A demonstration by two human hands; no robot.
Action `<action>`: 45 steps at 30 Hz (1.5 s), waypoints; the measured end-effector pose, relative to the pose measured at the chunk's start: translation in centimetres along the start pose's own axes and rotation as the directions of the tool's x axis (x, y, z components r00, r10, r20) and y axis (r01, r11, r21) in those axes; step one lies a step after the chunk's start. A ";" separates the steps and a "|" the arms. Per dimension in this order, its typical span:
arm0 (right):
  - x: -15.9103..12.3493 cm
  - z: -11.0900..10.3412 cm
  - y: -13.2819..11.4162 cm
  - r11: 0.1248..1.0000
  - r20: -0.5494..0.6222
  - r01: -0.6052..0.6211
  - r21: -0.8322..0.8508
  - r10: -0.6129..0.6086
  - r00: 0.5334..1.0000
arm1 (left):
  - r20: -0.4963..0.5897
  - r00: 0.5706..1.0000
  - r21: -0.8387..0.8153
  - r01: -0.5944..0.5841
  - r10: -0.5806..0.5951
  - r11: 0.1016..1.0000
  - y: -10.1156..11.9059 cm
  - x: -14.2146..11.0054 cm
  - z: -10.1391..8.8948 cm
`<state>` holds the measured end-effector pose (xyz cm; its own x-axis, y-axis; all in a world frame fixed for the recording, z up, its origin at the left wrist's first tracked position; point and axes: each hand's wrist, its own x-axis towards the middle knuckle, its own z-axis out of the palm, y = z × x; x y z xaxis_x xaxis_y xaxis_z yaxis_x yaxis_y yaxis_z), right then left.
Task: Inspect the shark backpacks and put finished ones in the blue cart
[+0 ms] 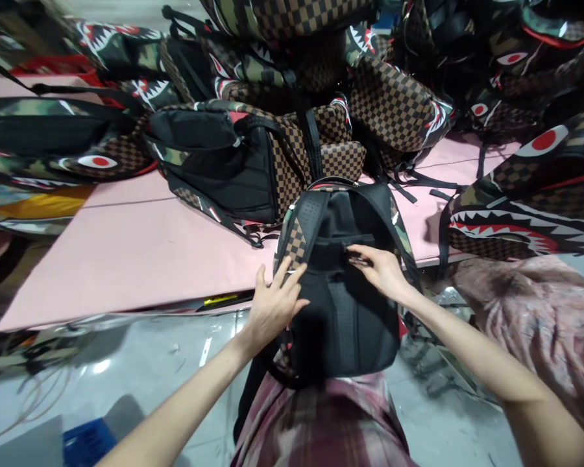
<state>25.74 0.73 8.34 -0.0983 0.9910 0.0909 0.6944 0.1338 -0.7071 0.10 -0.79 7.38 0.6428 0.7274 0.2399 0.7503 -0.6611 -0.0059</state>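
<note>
A black backpack [343, 311] with brown checkered and camouflage sides leans against the table edge and my lap, its back panel and shoulder straps facing me. My left hand [277, 301] rests on its left side, fingers spread over the checkered patch and the edge of the left strap. At the middle of the back panel, my right hand [382, 269] is closed, thumb and fingers pinched around something small and dark. That item blends into the black fabric, so I cannot tell its kind.
Several checkered backpacks with shark-mouth prints crowd the pink table [141, 253], among them a black-backed one [224, 175] lying on its side. Another shark-face backpack [530, 207] stands at right, beside a person's patterned clothing [530, 305]. A blue crate [87, 444] sits on the floor.
</note>
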 end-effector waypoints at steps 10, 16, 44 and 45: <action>7.9 4.3 3.3 0.988 -0.016 -0.087 0.131 0.089 0.996 | -0.005 0.743 -0.123 0.663 -0.669 0.738 -8.9 3.6 -1.7; -7.0 7.8 -2.2 0.948 0.481 0.318 0.025 -0.290 0.827 | -0.020 0.800 -0.192 0.585 -0.599 0.788 -9.1 3.6 -1.3; 0.1 9.3 -5.8 0.731 0.210 0.277 -0.623 -0.185 0.960 | -0.108 0.963 -0.276 0.211 -0.248 0.938 -3.5 0.4 5.1; 0.1 9.4 -5.9 0.710 0.216 0.296 -0.639 -0.204 0.955 | -0.112 0.960 -0.277 0.220 -0.258 0.935 -3.5 0.5 5.2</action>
<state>14.96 -0.01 5.97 -0.3892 0.9177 0.0793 0.9194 0.3923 -0.0276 -1.41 2.81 2.44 0.4057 0.8482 0.3405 0.8002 -0.5096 0.3163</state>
